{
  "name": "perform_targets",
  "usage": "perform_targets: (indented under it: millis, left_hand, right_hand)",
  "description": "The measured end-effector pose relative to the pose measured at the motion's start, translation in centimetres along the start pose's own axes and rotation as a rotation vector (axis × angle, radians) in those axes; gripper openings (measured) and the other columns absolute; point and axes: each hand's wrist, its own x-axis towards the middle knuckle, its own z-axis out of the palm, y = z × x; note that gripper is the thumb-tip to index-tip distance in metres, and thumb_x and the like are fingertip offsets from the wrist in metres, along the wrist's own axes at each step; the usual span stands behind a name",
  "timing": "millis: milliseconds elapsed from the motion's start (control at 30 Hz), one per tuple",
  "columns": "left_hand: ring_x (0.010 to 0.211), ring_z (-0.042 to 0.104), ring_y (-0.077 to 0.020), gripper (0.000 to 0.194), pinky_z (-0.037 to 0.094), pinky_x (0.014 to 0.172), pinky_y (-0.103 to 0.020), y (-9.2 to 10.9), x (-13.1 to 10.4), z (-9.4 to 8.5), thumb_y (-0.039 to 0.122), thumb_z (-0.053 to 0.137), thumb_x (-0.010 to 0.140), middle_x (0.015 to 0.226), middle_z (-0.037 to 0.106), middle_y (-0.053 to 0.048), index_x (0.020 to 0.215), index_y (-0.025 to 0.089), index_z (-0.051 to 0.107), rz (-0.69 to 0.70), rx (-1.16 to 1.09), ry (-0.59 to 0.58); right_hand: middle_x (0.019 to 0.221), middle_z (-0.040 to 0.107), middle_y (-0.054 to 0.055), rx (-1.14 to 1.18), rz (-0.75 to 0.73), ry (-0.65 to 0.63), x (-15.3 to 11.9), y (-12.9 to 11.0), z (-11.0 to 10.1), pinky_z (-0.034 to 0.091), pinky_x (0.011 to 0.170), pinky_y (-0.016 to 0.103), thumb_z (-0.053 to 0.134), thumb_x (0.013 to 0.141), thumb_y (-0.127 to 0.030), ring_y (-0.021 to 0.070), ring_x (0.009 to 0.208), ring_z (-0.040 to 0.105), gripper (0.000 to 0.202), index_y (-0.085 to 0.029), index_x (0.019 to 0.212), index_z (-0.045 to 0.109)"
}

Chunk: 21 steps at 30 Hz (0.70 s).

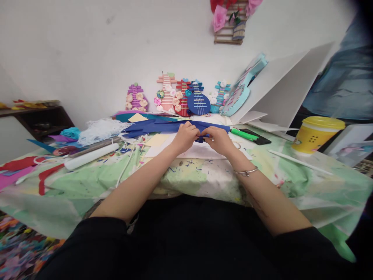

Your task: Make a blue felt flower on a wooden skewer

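Observation:
My left hand [186,137] and my right hand [219,140] meet over the middle of the table, fingers pinched together. Between the fingertips is a small dark blue piece [199,140]; its material and exact shape are too small to make out. Below them lies a white sheet [215,151], with pale yellow paper [157,140] near its left side. Just beyond the hands, dark blue sheet material [163,126] stretches across the table. A bright green utility knife [244,135] rests to the right of my right hand, partly over a black flat object [260,140].
Several decorated toy lutes stand along the wall, including a blue one [199,103]. At left are white yarn [100,131] and a white roll [91,156]. A yellow-lidded cup [318,135] and a white stick [300,161] are at right, with large white boards [276,87] leaning behind.

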Motion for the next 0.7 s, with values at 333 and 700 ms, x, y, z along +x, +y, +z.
perform_targets:
  millis: [333, 700]
  left_hand:
    - [0.100, 0.050, -0.0268, 0.014, 0.031, 0.079, -0.040, -0.23, -0.05, 0.55, 0.019, 0.051, 0.091, 0.097, 0.069, -0.010, 0.092, 0.016, 0.065, 0.017, 0.036, 0.008]
    - [0.104, 0.048, -0.0276, 0.012, 0.032, 0.079, -0.040, 0.32, -0.07, 0.59, 0.017, 0.049, 0.092, 0.101, 0.066, -0.011, 0.094, 0.016, 0.060, -0.020, 0.036, -0.041]
  right_hand:
    - [0.087, 0.070, 0.005, 0.122, 0.100, -0.008, 0.21, -0.42, -0.06, 0.044, 0.072, 0.030, 0.062, 0.075, -0.014, 0.0165, 0.071, 0.058, 0.015, -0.018, 0.087, 0.072]
    - [0.092, 0.065, 0.006, 0.029, 0.051, -0.040, 0.05, 0.04, 0.10, 0.041, 0.069, 0.029, 0.055, 0.078, -0.016, 0.0152, 0.070, 0.056, 0.015, -0.018, 0.087, 0.067]
